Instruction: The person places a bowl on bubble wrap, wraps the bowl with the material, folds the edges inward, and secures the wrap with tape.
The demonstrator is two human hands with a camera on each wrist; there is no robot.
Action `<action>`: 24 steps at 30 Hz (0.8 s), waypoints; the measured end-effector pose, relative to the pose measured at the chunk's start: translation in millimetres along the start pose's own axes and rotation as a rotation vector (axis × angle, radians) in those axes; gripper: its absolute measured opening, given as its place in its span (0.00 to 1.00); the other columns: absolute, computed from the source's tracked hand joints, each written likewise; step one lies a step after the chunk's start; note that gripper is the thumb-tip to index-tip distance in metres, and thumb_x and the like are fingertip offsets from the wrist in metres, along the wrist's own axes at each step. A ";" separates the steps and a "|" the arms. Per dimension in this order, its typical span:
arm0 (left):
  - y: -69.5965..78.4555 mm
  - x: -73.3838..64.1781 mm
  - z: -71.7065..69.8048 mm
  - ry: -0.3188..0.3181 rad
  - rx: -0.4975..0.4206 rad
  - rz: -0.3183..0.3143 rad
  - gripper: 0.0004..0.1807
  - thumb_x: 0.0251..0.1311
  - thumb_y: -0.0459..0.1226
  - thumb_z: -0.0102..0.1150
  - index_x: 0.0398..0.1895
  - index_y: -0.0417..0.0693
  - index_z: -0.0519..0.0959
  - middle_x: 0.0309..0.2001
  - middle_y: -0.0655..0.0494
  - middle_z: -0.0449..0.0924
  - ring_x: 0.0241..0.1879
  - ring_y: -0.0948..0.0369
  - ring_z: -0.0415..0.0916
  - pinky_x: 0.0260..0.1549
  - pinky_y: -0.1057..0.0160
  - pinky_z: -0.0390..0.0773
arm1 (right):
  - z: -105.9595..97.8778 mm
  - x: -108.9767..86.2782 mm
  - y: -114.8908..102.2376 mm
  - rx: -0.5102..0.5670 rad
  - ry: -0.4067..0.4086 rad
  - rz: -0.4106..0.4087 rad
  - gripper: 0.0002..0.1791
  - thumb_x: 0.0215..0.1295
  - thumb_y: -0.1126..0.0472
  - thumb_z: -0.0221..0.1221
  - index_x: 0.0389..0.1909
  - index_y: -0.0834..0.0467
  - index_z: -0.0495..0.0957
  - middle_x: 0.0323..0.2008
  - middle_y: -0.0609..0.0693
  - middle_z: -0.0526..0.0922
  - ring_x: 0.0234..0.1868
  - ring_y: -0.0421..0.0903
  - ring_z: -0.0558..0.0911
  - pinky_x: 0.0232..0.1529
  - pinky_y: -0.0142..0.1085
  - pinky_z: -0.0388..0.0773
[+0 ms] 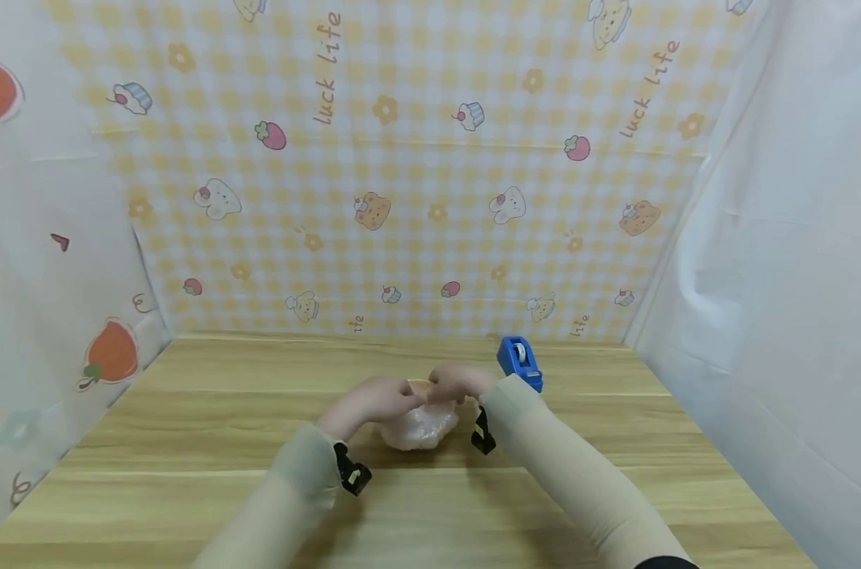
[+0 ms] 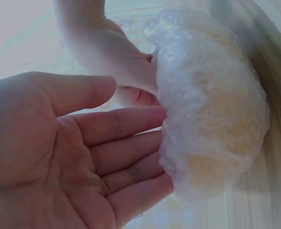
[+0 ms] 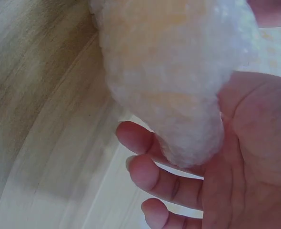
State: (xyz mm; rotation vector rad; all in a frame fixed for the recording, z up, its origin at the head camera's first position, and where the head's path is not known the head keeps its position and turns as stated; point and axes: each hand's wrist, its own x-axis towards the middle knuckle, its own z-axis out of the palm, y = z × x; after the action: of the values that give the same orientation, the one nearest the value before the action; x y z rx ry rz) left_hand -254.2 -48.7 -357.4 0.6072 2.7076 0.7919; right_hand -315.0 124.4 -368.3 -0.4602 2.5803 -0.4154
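A rounded bundle of clear bubble wrap (image 1: 418, 429) sits in the middle of the wooden table, with something orange-yellow showing through the layers. My left hand (image 1: 384, 397) is at its left side. In the left wrist view, that hand's straight fingers (image 2: 126, 150) reach the wrap with their tips, and the thumb stands apart from it. From the right, my right hand (image 1: 460, 382) grips the bundle near its top. The right wrist view shows its bent fingers (image 3: 144, 171) around one end of the bubble wrap. The wrapped item's shape is hidden.
A blue tape dispenser (image 1: 520, 365) with a roll in it stands behind my right wrist, toward the back right of the wooden table (image 1: 224, 442). A yellow checked cloth (image 1: 416, 174) hangs behind the table, and pale sheets (image 1: 779, 300) hang along both sides.
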 end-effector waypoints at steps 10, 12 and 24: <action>-13.5 -4.5 -28.5 0.111 -0.133 0.021 0.21 0.71 0.46 0.47 0.50 0.38 0.81 0.47 0.45 0.82 0.47 0.50 0.78 0.48 0.48 0.77 | -19.6 -12.5 11.0 0.079 0.031 -0.032 0.29 0.70 0.40 0.50 0.59 0.58 0.73 0.51 0.54 0.78 0.47 0.56 0.79 0.51 0.52 0.75; -21.4 -6.6 -34.3 0.129 -0.148 0.025 0.24 0.71 0.46 0.46 0.56 0.35 0.77 0.55 0.40 0.78 0.55 0.44 0.74 0.53 0.44 0.74 | -26.1 -15.3 17.1 0.071 0.075 -0.049 0.31 0.71 0.39 0.49 0.61 0.58 0.71 0.54 0.55 0.77 0.51 0.56 0.78 0.52 0.51 0.75; -60.2 -29.2 -66.6 0.197 -0.075 -0.017 0.35 0.74 0.52 0.39 0.71 0.33 0.57 0.65 0.30 0.64 0.63 0.35 0.62 0.61 0.36 0.62 | -46.5 -34.5 65.8 0.090 0.378 -0.113 0.40 0.69 0.36 0.49 0.70 0.60 0.59 0.65 0.63 0.68 0.60 0.60 0.73 0.57 0.53 0.72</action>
State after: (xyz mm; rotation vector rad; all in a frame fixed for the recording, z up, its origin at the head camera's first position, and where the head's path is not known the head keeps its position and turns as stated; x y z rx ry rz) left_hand -271.1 -138.3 -333.0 0.5128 2.8383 0.9919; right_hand -326.1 206.4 -339.6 -0.5404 2.8889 -0.7158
